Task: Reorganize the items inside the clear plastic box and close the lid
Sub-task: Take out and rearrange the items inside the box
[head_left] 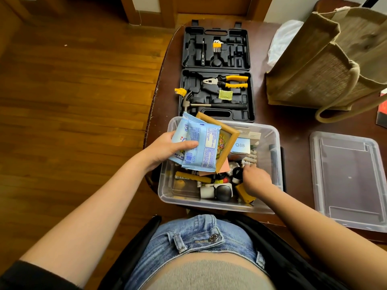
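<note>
denim shorts (196, 237) | dark table (297, 126), wood floor (73, 91) | left grip (167, 148) clamps wipes (199, 147) | right grip (256, 178) unclear

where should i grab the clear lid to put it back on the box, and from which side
Take the clear lid by its long left edge, the one nearest the clear plastic box, coming in from above with the right hand. It lies flat on the table to the box's right with nothing on it, and its raised rim probably gives the fingers a lip to curl under.
</note>
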A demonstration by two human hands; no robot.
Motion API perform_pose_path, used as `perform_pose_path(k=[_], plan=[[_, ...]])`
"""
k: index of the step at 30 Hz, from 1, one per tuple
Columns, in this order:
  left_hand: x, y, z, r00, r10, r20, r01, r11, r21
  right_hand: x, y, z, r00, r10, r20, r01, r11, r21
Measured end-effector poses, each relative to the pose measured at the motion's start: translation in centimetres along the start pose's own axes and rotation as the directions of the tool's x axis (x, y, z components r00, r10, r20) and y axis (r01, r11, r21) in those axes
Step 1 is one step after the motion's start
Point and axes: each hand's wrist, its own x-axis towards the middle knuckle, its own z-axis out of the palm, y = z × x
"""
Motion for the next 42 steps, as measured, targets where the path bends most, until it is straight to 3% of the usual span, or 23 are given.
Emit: perform_pose_path(k=[5,10,13,16,21,29,34,42], plan=[[-0.2,-0.1,0.0,1.000,0.000,-0.014,-0.001,1.000,-0.009,-0.2,0.0,-0.5,0.999,0.027,-0.027,-0.025,0.997,0.067],[-0.2,-0.1,0.2,1.000,0.002,-0.013,-0.003,1.000,-0.017,-0.6,-0.5,-1.3,0.997,0.043,0.068,-0.045,0.998,0.037],[-0.3,-0.2,0.2,1.000,0.004,-0.023,-0.005,1.000,-0.025,-1.1,-0.5,-1.6,1.000,-0.013,0.018,0.013,0.999,0.046],[-0.3,-0.2,0.2,0.999,0.010,-0.036,-0.011,0.999,-0.042,-1.6,-0.3,-1.2,0.999,-0.047,0.002,0.046,0.985,0.165],[-0.6,-0.5,0.4,0.999,0.010,-0.044,-0.015,0.993,-0.118,-1.3,0.0,-0.9,0.987,0.151,-0.053,-0.130,0.948,0.289],[-1.7,-0.8,-0.4,0.997,0.042,-0.066,-0.056,0.971,-0.233,-1.5,-0.6,-0.4,0.990,0.137,0.031,-0.140,0.971,0.194],[-1.9,-0.9,-0.3,0.996,0.043,-0.074,-0.059,0.969,-0.238,-1.3,-1.3,-0.6,0.980,0.117,0.161,-0.146,0.971,0.187],[-1.8,-1.1,0.3,0.997,0.041,-0.064,-0.055,0.969,-0.242,-0.9,-0.9,-0.9,0.982,0.140,0.127,-0.162,0.969,0.187]])
